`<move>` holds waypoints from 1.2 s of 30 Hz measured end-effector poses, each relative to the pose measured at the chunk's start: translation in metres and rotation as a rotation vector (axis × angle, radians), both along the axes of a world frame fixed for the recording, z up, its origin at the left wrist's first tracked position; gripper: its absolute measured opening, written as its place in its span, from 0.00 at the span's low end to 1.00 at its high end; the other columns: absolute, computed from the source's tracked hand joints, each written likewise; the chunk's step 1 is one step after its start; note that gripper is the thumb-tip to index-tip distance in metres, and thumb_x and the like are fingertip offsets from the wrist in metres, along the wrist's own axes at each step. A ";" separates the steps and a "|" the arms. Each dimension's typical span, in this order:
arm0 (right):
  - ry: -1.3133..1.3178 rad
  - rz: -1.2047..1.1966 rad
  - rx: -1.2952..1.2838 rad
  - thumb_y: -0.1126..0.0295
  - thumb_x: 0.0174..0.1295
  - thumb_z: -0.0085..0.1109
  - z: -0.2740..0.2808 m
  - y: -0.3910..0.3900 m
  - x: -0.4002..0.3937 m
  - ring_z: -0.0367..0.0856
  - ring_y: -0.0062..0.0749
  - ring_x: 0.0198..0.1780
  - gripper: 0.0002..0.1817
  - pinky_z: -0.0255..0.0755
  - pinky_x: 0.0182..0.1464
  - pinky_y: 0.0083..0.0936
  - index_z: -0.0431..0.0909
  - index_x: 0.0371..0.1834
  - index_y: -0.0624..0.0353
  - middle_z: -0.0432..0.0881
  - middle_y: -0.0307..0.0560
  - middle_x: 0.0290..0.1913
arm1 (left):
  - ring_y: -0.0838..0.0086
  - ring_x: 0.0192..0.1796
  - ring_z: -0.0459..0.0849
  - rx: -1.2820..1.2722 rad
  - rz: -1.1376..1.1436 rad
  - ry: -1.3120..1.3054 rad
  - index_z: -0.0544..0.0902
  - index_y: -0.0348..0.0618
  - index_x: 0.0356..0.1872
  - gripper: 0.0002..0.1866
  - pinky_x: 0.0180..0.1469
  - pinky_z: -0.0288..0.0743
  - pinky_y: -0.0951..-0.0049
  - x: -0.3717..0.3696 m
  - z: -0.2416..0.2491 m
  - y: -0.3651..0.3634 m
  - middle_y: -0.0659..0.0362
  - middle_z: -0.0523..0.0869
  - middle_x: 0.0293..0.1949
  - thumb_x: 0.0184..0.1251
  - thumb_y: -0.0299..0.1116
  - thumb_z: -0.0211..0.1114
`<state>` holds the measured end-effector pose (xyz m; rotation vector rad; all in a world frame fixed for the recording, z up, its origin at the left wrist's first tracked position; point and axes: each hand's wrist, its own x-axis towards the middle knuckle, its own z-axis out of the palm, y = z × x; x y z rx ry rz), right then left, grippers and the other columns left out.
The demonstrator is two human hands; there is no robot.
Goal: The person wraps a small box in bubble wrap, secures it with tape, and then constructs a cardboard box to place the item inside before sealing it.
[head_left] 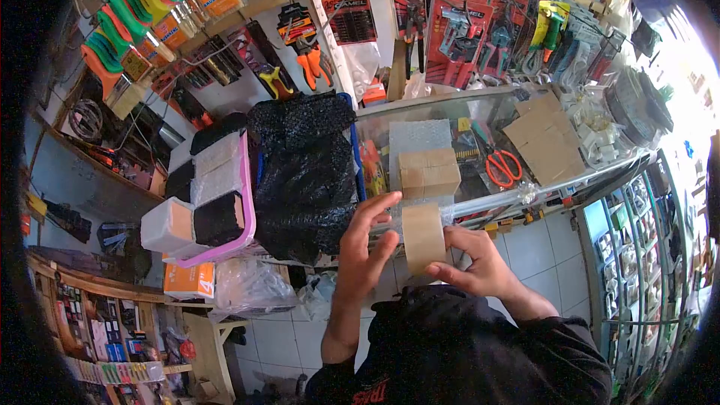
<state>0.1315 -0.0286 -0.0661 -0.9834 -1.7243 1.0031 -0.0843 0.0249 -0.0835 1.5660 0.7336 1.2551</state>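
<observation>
A small tan cardboard box (424, 238) is held above the near edge of the glass counter, with clear wrap at its upper left. My right hand (474, 261) grips its right side between thumb and fingers. To the left of the box, my left hand (367, 244) has its fingers apart and holds nothing. Beyond the box, another brown box (428, 173) sits on a sheet of bubble wrap (418, 135). Orange-handled scissors (503, 168) and a flattened piece of cardboard (545, 139) lie to the right on the counter.
Left of the counter, black bubble wrap (304, 180) covers a blue container. A pink tray (249, 210) with wrapped boxes stands farther left. Packaged tools (457, 37) hang across the back. A large tape roll (637, 105) is at the right end. Shelves (637, 255) stand right.
</observation>
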 end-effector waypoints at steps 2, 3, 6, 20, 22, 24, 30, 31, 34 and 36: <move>-0.047 0.001 0.039 0.66 0.63 0.76 -0.001 0.000 0.001 0.84 0.45 0.41 0.13 0.76 0.47 0.38 0.82 0.41 0.63 0.84 0.50 0.38 | 0.65 0.70 0.77 -0.051 -0.059 0.011 0.82 0.38 0.63 0.21 0.68 0.72 0.63 0.002 -0.002 0.002 0.51 0.82 0.66 0.77 0.40 0.67; -0.075 -0.004 0.047 0.66 0.63 0.76 -0.001 -0.001 0.002 0.84 0.46 0.41 0.13 0.76 0.47 0.38 0.82 0.40 0.63 0.84 0.50 0.38 | 0.66 0.69 0.79 -0.078 -0.090 0.016 0.84 0.39 0.60 0.18 0.67 0.73 0.63 0.003 -0.004 0.002 0.51 0.83 0.65 0.77 0.37 0.68; -0.160 -0.001 0.063 0.65 0.63 0.76 -0.007 -0.004 0.006 0.83 0.48 0.40 0.14 0.75 0.47 0.39 0.82 0.40 0.63 0.84 0.51 0.38 | 0.68 0.64 0.83 -0.110 -0.100 -0.082 0.87 0.38 0.49 0.07 0.66 0.75 0.63 0.005 -0.017 0.002 0.52 0.86 0.61 0.73 0.26 0.69; -0.098 0.003 -0.415 0.58 0.64 0.76 -0.048 -0.041 0.004 0.85 0.29 0.37 0.19 0.77 0.42 0.31 0.84 0.44 0.65 0.88 0.49 0.34 | 0.61 0.50 0.91 0.141 0.121 0.254 0.83 0.36 0.42 0.01 0.57 0.82 0.64 0.013 -0.046 -0.040 0.51 0.91 0.45 0.75 0.22 0.66; -0.102 0.018 -0.489 0.53 0.67 0.73 -0.058 -0.051 0.003 0.89 0.31 0.42 0.23 0.80 0.46 0.32 0.86 0.49 0.66 0.90 0.55 0.39 | 0.61 0.48 0.91 0.101 0.134 0.258 0.82 0.36 0.42 0.01 0.54 0.82 0.65 0.013 -0.059 -0.051 0.51 0.91 0.45 0.75 0.22 0.66; -0.016 0.051 -0.578 0.57 0.70 0.72 -0.064 -0.060 0.001 0.85 0.24 0.41 0.20 0.78 0.45 0.29 0.85 0.47 0.67 0.90 0.46 0.38 | 0.61 0.47 0.91 0.078 0.129 0.272 0.82 0.37 0.44 0.02 0.51 0.82 0.66 0.012 -0.077 -0.061 0.51 0.90 0.45 0.75 0.22 0.65; -0.035 0.231 -0.563 0.56 0.71 0.70 -0.084 -0.071 0.017 0.86 0.28 0.43 0.19 0.79 0.49 0.29 0.86 0.48 0.65 0.90 0.48 0.40 | 0.67 0.44 0.91 -0.062 0.048 0.208 0.81 0.36 0.44 0.03 0.45 0.83 0.68 0.015 -0.094 -0.085 0.51 0.89 0.43 0.76 0.23 0.66; -0.096 0.311 -0.533 0.55 0.70 0.70 -0.085 -0.065 0.030 0.87 0.33 0.44 0.20 0.79 0.50 0.30 0.87 0.48 0.63 0.90 0.51 0.41 | 0.69 0.44 0.91 -0.098 0.016 0.187 0.81 0.36 0.44 0.03 0.44 0.83 0.69 0.015 -0.094 -0.086 0.51 0.89 0.42 0.76 0.24 0.66; -0.335 0.103 -0.351 0.57 0.69 0.71 -0.094 -0.027 0.069 0.89 0.36 0.44 0.18 0.80 0.50 0.33 0.87 0.47 0.62 0.90 0.50 0.41 | 0.71 0.43 0.90 -0.063 -0.025 0.271 0.81 0.36 0.43 0.04 0.43 0.81 0.71 0.008 -0.095 -0.088 0.53 0.87 0.39 0.75 0.24 0.68; -0.441 -0.263 -0.162 0.64 0.65 0.70 -0.089 0.010 0.093 0.88 0.43 0.47 0.13 0.80 0.53 0.36 0.85 0.45 0.63 0.89 0.53 0.44 | 0.71 0.41 0.89 -0.053 -0.047 0.199 0.81 0.37 0.42 0.05 0.43 0.80 0.72 0.009 -0.098 -0.090 0.54 0.87 0.38 0.75 0.25 0.69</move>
